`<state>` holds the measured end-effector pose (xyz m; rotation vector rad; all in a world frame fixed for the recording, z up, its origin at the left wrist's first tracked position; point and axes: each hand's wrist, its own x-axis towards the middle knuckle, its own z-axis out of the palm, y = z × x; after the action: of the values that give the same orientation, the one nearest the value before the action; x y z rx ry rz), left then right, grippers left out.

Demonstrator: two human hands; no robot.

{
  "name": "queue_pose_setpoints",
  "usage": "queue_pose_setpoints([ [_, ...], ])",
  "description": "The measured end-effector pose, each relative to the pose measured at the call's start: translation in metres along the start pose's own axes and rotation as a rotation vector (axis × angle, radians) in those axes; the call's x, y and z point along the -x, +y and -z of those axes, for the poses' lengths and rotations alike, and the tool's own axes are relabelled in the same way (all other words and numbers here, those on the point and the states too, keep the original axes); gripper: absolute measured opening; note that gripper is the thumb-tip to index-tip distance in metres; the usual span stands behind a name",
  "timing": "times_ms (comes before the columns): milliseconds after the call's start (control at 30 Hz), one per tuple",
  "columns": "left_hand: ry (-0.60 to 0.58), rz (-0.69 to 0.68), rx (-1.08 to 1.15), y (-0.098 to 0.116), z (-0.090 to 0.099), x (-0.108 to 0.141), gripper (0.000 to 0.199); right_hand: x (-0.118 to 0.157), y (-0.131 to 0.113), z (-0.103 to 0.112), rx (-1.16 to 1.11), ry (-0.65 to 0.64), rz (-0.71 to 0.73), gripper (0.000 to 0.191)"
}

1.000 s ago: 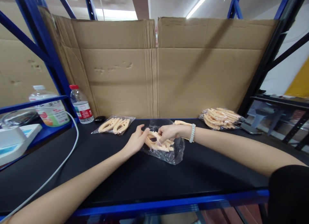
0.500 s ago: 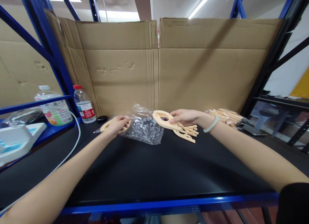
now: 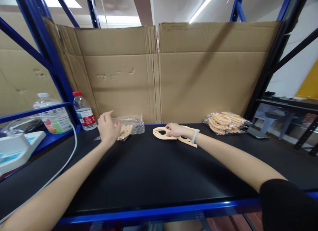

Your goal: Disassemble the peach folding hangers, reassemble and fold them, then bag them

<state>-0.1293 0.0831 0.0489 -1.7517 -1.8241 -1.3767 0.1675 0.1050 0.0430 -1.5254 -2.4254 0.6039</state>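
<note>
My left hand point(image 3: 108, 128) is raised with its fingers apart and nothing in them, just left of and partly in front of a clear plastic bag point(image 3: 138, 124). Inside that bag lie beige plastic pieces point(image 3: 125, 132), partly covered by the hand. In the middle of the black table, my right hand point(image 3: 175, 130) has its fingers closed on a beige plastic folding hanger point(image 3: 159, 135) with an oval loop at its left end. More beige curved hanger arms point(image 3: 188, 142) show under and beyond the wrist; how many pieces are there I cannot tell.
A filled clear bag of beige hangers point(image 3: 225, 122) lies at the right, beside a flat grey phone-like object point(image 3: 257, 133). A red-capped bottle point(image 3: 84, 112) stands back left. A white cable point(image 3: 72, 154) crosses the left side near a power strip point(image 3: 32, 143). Cardboard point(image 3: 124, 75) walls the back.
My left hand has let go of the bagged pieces and lifted slightly leftward, fingers spreading. The plastic bag now lies flatter and further left. My right hand has lowered the hanger to the table.
</note>
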Motion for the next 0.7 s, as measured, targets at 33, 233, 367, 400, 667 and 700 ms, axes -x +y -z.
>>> queue_pose_setpoints([
  [33,-0.039,-0.109,0.018,0.009,-0.004,0.009,0.044,-0.008,-0.003,0.002,0.031,0.005,0.012,0.02],
  [233,-0.393,-0.637,0.131,0.054,-0.018,0.065,0.035,-0.025,0.005,0.015,0.157,0.134,0.06,0.031],
  [367,-0.571,-0.735,0.162,0.06,-0.017,0.08,0.037,0.015,0.031,0.015,0.242,0.214,0.004,0.065],
  [400,-0.627,-0.733,0.153,0.06,-0.017,0.081,0.037,0.029,0.038,0.013,0.264,0.215,-0.018,0.08],
  [667,-0.97,-0.601,-0.034,0.076,-0.046,0.069,0.061,0.068,0.076,-0.008,0.355,0.112,0.024,0.087],
  [700,-0.977,-0.586,-0.044,0.079,-0.052,0.066,0.063,0.06,0.079,-0.007,0.36,0.111,0.055,0.083],
])
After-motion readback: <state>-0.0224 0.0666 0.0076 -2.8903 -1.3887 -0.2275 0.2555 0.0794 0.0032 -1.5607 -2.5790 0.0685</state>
